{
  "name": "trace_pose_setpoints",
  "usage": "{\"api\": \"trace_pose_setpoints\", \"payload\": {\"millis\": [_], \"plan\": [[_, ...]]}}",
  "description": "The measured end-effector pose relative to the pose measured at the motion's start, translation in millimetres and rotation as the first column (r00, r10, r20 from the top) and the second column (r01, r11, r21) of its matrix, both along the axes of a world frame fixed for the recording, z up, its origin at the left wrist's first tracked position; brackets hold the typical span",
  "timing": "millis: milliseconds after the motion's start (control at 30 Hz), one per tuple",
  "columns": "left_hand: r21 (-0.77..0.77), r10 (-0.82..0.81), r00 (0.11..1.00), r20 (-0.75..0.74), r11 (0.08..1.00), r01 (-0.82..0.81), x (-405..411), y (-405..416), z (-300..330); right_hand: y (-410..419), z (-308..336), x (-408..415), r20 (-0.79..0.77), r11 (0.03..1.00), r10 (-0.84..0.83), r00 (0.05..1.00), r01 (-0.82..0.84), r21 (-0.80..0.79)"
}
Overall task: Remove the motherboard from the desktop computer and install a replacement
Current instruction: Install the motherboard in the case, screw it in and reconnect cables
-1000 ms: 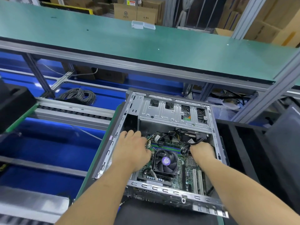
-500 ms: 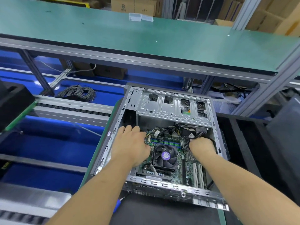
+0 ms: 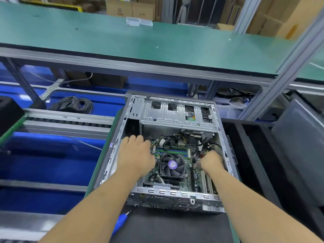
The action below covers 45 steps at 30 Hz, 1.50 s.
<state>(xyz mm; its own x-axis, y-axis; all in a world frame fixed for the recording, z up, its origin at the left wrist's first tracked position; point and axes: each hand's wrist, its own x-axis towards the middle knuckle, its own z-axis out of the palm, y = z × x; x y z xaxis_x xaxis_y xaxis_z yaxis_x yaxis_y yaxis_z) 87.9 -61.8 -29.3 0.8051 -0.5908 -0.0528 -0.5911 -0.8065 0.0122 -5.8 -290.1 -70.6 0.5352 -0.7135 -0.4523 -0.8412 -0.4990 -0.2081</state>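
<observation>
Inside the open desktop case [image 3: 175, 118] lying on its side, your left hand [image 3: 135, 156] and right hand [image 3: 211, 163] reach down at either edge of the motherboard [image 3: 190, 170], flanking the CPU fan [image 3: 172, 164]. Fingers are hidden below; can't tell either grip. Blue screwdriver [image 3: 121, 220] lies near your left forearm.

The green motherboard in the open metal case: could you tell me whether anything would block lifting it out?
Yes. Black cables drape over the green motherboard's far edge. The silver drive cage overhangs beyond it. Left hand and right hand are both down at the board; their fingertips are hidden.
</observation>
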Motion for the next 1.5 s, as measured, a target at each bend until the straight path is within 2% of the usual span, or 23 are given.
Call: {"api": "trace_pose_setpoints", "payload": {"millis": [33,67,133,167,200,267,400,467,600,1033,1100,1200,1267,1367,1467,1500], "plan": [[0.018,0.006,1.000,0.000,1.000,-0.006,-1.2,-2.4,2.2,-4.6,-6.5,3.6,-0.043,0.999,0.035,0.998,-0.036,-0.028],[0.039,-0.007,1.000,0.020,0.999,0.006,-3.1,-5.6,4.5,-6.4,-10.8,4.4,-0.022,0.996,0.049,0.999,-0.051,-0.077],[0.067,-0.153,0.982,0.114,0.987,0.146,-7.9,-17.7,6.8,-10.7,-19.1,8.4,0.226,0.988,-0.153,0.962,0.147,0.043],[0.065,-0.272,0.951,0.144,0.962,0.266,-12.3,-26.9,5.4,-12.4,-22.7,11.4,0.336,0.952,-0.307,0.890,0.284,0.118],[0.046,-0.383,0.914,0.133,0.924,0.381,-17.3,-37.0,2.7,-15.5,-29.0,15.8,0.387,0.939,-0.342,0.856,0.329,0.103],[0.005,-0.489,0.872,-0.015,0.872,0.489,-28.6,-55.2,-6.4,-13.4,-32.7,20.3,0.380,0.927,-0.359,0.852,0.373,0.040],[0.082,-0.410,0.845,-0.345,0.883,0.462,-31.6,-69.0,-33.4,-9.2,-38.2,24.7,0.451,0.901,-0.375,0.810,0.434,-0.030],[0.115,-0.393,0.827,-0.401,0.874,0.471,-27.4,-67.9,-43.7,-9.5,-41.6,24.0,0.464,0.899,-0.378,0.801,0.438,-0.024],[0.132,-0.387,0.829,-0.405,0.872,0.471,-23.5,-71.8,-49.5,-10.6,-42.2,23.4,0.510,0.895,-0.389,0.767,0.445,0.014],[0.183,-0.389,0.850,-0.356,0.863,0.471,-26.0,-71.9,-56.4,-10.9,-39.3,20.9,0.520,0.918,-0.321,0.792,0.395,-0.035],[0.197,-0.384,0.853,-0.353,0.861,0.469,-25.7,-72.4,-54.9,-13.4,-32.0,23.6,0.513,0.938,-0.251,0.821,0.337,-0.082],[0.202,-0.384,0.847,-0.366,0.856,0.476,-25.8,-74.0,-55.3,-12.3,-21.7,21.1,0.405,0.948,-0.150,0.902,0.247,-0.199],[0.207,-0.384,0.854,-0.350,0.858,0.471,-26.2,-73.7,-55.1,-9.8,-19.6,17.5,0.370,0.963,-0.158,0.916,0.225,-0.145],[0.193,-0.386,0.851,-0.356,0.860,0.471,-24.7,-73.5,-56.0,-5.1,-22.6,11.0,0.284,0.961,-0.275,0.919,0.251,0.118],[0.188,-0.392,0.846,-0.361,0.858,0.478,-23.4,-73.7,-55.7,-9.1,-25.0,3.1,0.220,0.836,-0.490,0.843,0.383,0.393],[0.186,-0.393,0.846,-0.361,0.858,0.478,-23.0,-73.9,-56.2,-12.7,-26.7,1.6,0.239,0.805,-0.532,0.812,0.399,0.439]]}}
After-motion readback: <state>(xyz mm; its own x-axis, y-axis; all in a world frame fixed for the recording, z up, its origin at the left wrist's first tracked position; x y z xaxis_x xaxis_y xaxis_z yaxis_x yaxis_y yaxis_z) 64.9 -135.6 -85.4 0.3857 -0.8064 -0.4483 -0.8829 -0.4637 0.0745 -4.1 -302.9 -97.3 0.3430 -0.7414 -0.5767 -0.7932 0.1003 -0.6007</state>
